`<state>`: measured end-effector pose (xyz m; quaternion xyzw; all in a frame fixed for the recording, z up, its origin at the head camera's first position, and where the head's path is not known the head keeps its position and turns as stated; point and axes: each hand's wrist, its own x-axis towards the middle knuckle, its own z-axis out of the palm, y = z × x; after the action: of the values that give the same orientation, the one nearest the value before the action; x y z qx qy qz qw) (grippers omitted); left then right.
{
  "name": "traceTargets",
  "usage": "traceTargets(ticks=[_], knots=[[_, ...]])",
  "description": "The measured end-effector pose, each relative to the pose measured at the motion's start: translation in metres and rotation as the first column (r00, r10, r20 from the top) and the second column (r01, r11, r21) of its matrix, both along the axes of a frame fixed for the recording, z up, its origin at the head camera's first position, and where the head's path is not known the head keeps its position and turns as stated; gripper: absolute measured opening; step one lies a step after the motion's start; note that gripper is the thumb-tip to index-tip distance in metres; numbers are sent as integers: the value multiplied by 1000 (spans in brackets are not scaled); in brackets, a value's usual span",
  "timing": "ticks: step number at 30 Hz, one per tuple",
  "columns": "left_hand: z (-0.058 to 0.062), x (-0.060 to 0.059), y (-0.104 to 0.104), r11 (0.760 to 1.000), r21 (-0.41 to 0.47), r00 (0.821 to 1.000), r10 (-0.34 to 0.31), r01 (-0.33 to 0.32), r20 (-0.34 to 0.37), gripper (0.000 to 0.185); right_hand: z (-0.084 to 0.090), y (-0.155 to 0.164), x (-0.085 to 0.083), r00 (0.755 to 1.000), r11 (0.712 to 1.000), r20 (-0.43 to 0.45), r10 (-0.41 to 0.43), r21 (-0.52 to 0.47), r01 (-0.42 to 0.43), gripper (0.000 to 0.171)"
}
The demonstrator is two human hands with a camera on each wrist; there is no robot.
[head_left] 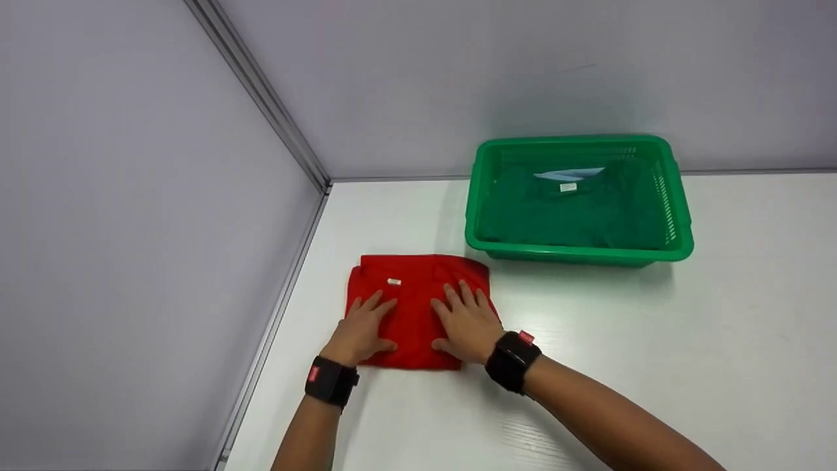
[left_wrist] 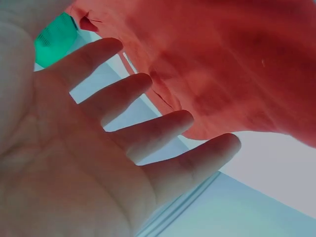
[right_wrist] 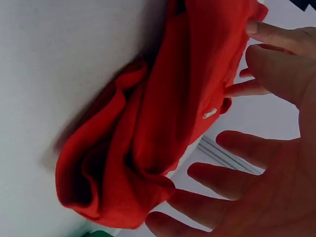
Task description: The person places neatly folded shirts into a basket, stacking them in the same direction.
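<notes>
On the white tabletop (head_left: 719, 327) near its left corner, we see the left hand (head_left: 361, 329) and the right hand (head_left: 465, 320) lying side by side, flat and palm down, on a folded red cloth garment (head_left: 409, 288). All the fingers are straight and spread, pressing the fabric without curling round it; the thumbs point toward each other with a strip of red between them. Each wrist carries a black band with a small red tag, and both forearms come in from the lower edge.

We find the garment soft and matte, folded into a rough rectangle with rounded, slightly puffed edges and a small white label near its upper left. From the right wrist view its folds (right_wrist: 143, 143) bunch thickly in layers.

Beyond it to the right, just apart, stands a green rectangular plastic basket (head_left: 677, 203) with slotted walls, holding a dark green cloth (head_left: 575, 216). Smooth pale grey wall panels (head_left: 131, 229) meet at a metal strip behind.
</notes>
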<state>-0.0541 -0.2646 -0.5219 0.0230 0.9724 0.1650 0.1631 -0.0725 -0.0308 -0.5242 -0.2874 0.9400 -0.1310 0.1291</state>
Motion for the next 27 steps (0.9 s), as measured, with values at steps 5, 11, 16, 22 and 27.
traceTargets(ticks=[5, 11, 16, 22, 27], knots=[[-1, 3, 4, 1000, -1, 999, -7, 7, 35, 85, -6, -7, -4, 1000, 995, -8, -7, 97, 8, 90], [-3, 8, 6, 1000, 8, 998, 3, -3, 67, 84, -12, -10, 0, 1000, 994, 29, 2, 109, -5, 85], [-2, 9, 10, 1000, 15, 998, 2, -3, 68, 84, -9, -6, 1, 1000, 992, 2, 7, 124, -7, 81], [-3, 8, 18, 1000, 5, 999, -22, 22, 43, 84, -11, 2, 0, 999, 987, -24, 36, 155, -32, 81], [-6, 9, 24, 1000, 4, 999, -26, 26, 43, 83, -15, 8, 0, 999, 988, -25, 43, 147, -39, 82]])
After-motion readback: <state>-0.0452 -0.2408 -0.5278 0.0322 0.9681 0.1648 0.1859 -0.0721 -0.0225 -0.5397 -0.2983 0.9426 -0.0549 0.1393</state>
